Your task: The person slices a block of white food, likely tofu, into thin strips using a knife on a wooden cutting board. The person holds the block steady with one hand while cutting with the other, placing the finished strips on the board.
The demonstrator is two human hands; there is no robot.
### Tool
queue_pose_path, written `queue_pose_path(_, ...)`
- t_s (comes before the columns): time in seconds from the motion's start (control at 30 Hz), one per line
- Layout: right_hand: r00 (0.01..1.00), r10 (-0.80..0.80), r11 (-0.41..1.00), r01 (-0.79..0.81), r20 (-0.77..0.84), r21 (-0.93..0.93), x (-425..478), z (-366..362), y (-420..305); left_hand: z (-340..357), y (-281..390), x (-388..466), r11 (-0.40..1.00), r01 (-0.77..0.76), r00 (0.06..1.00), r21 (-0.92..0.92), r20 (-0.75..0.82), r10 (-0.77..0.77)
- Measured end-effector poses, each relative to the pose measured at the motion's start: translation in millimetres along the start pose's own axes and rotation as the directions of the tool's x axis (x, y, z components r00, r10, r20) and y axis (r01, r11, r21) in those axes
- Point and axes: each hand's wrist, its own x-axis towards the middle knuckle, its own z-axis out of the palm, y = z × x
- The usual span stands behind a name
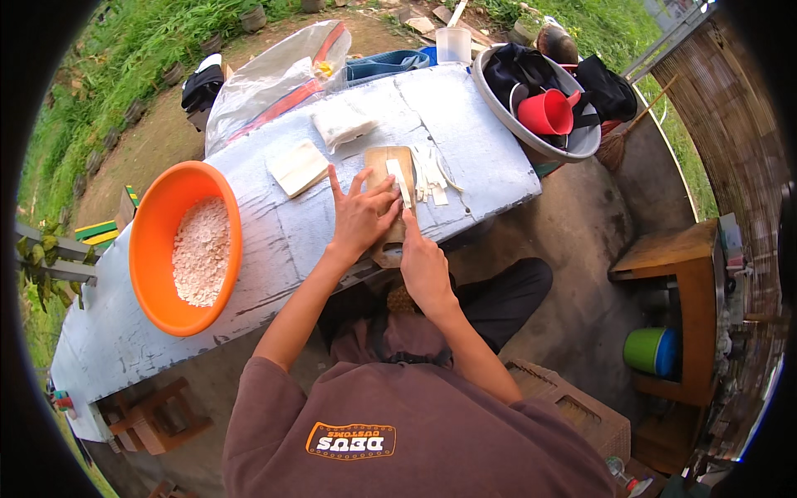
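My left hand point(364, 211) is over a wooden cutting board point(389, 155). Its index and middle fingers are spread, and the other fingertips and thumb press against a narrow pale dough strip point(397, 174). My right hand point(426, 267) grips a knife, index finger stretched forward along it; the handle is hidden in the palm. The thin blade point(406, 200) meets the strip's near end. To the board's right lies a loose pile of cut pale strips point(428, 171). On the left is a stack of square pale dough sheets point(299, 168).
An orange basin point(146, 267) of pale flakes point(202, 255) stands at left. Beyond the board lies a clear plastic packet point(342, 124). A grey tub point(585, 146) with a red mug point(545, 113) sits at the table's right end. A plastic sack point(268, 81) lies along the far edge.
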Motion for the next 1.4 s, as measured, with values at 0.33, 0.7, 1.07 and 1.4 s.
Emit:
queue_pose_path(0.33,1.0,-0.012,0.997,0.014,-0.028,0.08,-19.3,0.3,3.8,2.8,0.2,-1.6,1.0,0.007,1.0,-0.003,-0.031,-0.007)
queue_pose_path(0.7,0.998,0.008,0.989,0.001,-0.061,0.151,-19.7,-2.3,7.9,4.4,-2.7,-6.2,0.989,0.031,1.0,-0.145,0.005,-0.031)
queue_pose_path(1.07,0.992,-0.068,0.979,0.087,-0.111,0.185,18.9,-17.1,7.2,1.2,-1.7,-6.6,0.974,0.098,0.995,-0.203,-0.01,-0.102)
queue_pose_path(1.4,0.987,-0.123,0.992,0.125,-0.103,0.021,43.6,-14.6,18.1,-24.9,-37.3,-12.4,0.947,0.322,0.927,-0.012,-0.199,-0.318)
